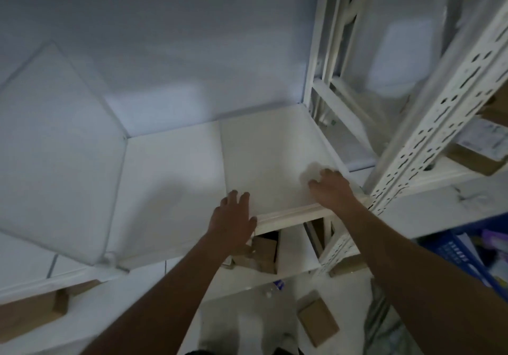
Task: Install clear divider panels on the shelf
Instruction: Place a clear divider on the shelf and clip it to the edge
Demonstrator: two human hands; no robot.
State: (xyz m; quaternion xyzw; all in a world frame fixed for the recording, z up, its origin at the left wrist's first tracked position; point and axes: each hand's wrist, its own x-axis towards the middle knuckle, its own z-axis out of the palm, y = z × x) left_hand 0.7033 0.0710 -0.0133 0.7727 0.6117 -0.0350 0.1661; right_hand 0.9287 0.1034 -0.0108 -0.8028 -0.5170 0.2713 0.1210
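On shelf (275,162), left hand (233,217) and right hand (331,189) press flat.

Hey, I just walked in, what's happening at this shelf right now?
A person is leaning over a white metal shelf, both hands on a flat whitish panel lying on its right half. The left hand rests near the panel's front left corner at the shelf's front edge, fingers spread. The right hand presses near the front right, beside the perforated upright. A framed clear panel already stands at the left side. Cardboard boxes sit below.
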